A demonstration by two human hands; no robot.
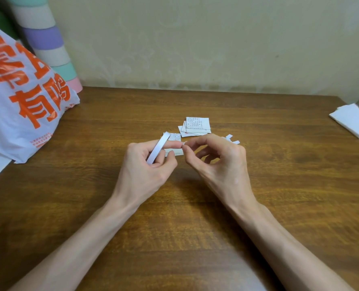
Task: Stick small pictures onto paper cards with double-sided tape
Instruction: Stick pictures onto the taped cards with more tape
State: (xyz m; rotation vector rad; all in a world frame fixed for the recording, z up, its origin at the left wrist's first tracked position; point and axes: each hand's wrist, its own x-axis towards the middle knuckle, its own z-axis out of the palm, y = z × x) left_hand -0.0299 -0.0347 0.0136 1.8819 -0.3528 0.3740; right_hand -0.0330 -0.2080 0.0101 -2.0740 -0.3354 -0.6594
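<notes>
Your left grip (145,171) clasps the white double-sided tape band (158,148), long axis near-left to far-right. Your right grip (218,162) pinches its free end, just right. The printed white paper card (174,152) lies on the brown wooden tabletop (279,185), directly beneath.

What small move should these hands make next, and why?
Probably draw out a short length of tape: the left hand holds the tape ring, the right hand pinches at its free end, and a card lies just beneath.
</notes>
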